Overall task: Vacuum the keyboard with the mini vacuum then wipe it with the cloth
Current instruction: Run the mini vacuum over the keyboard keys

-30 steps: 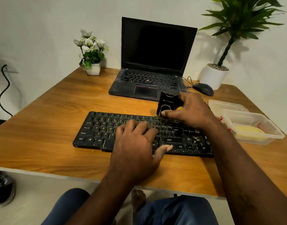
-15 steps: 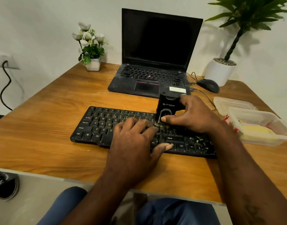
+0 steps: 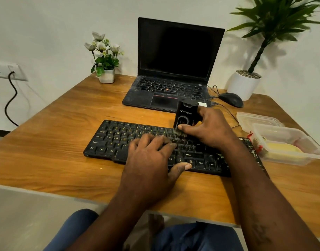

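"What was on the desk in front of you?"

"The wooden table carried a black keyboard, lying flat near my edge. Behind it sat an open laptop."

"And further out?"

"A small flower pot stood at the back, left of the laptop. A white plant pot stood at the back right, with a mouse just beside it. Along my right lay a clear tub, with a shallower one just behind it."

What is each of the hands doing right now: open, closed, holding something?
Left hand: open, fingers resting on the keyboard.
Right hand: closed round the vacuum, its nozzle at the keys.
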Demonstrator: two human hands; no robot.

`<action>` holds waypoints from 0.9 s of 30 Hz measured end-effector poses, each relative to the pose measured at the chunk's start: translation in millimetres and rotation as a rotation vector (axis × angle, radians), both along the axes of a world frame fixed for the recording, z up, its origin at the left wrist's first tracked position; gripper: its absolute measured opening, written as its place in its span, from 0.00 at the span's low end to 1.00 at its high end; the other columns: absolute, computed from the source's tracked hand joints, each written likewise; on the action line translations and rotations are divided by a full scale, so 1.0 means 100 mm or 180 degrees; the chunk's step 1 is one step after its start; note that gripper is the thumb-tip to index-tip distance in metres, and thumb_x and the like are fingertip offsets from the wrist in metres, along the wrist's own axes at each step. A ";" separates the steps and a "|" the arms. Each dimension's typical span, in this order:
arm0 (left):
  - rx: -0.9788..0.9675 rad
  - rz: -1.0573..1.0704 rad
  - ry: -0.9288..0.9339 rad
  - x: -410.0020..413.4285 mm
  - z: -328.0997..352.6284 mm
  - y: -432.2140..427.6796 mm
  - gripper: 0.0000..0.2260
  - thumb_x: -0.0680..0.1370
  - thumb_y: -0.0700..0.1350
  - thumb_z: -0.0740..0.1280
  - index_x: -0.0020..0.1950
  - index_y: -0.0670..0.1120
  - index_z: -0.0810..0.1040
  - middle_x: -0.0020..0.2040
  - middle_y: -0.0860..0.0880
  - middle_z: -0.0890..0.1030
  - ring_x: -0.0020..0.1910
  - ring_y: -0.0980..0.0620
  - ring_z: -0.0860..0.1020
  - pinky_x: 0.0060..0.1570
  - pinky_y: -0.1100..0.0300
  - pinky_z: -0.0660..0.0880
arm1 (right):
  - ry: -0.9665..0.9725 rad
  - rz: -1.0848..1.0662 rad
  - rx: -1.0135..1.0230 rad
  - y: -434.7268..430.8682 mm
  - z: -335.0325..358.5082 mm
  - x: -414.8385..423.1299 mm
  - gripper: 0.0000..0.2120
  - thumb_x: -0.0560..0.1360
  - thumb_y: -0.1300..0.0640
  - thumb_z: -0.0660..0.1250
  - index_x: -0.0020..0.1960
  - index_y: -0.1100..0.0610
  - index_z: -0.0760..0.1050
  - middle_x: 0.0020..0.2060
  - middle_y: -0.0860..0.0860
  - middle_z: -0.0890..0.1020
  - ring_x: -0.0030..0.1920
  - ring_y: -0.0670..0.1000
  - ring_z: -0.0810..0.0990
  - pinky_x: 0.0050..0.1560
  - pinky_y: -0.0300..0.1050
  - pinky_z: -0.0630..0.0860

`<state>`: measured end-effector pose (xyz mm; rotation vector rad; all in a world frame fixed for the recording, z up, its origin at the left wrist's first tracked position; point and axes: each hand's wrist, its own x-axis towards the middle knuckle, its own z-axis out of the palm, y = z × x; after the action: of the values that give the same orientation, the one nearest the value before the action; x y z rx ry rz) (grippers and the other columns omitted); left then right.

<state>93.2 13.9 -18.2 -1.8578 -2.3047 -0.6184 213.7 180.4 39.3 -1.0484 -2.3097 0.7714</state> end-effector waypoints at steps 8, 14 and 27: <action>-0.0051 0.0029 0.0020 0.01 0.01 -0.01 0.35 0.77 0.76 0.50 0.73 0.56 0.75 0.69 0.57 0.75 0.69 0.52 0.67 0.68 0.46 0.66 | 0.0089 0.0469 -0.0256 -0.10 0.01 0.04 0.19 0.70 0.52 0.81 0.57 0.45 0.78 0.49 0.41 0.84 0.47 0.39 0.84 0.46 0.38 0.83; -0.0042 0.0007 -0.0014 0.01 0.01 -0.01 0.35 0.76 0.75 0.50 0.73 0.57 0.75 0.69 0.57 0.75 0.69 0.52 0.67 0.68 0.46 0.65 | 0.0163 -0.0068 0.0456 -0.01 0.00 0.01 0.27 0.70 0.52 0.80 0.67 0.53 0.77 0.57 0.47 0.84 0.54 0.45 0.82 0.54 0.41 0.80; 0.0074 0.0035 -0.0025 0.01 0.00 -0.01 0.34 0.75 0.75 0.54 0.67 0.55 0.81 0.63 0.56 0.81 0.64 0.51 0.74 0.63 0.46 0.69 | 0.0095 0.0852 -0.0161 0.11 0.06 0.38 0.22 0.66 0.62 0.82 0.56 0.51 0.79 0.47 0.46 0.84 0.47 0.42 0.84 0.42 0.35 0.79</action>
<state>93.8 12.9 -18.1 -1.8347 -2.3008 -0.6496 251.8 191.2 45.4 -0.7502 -2.4458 0.9447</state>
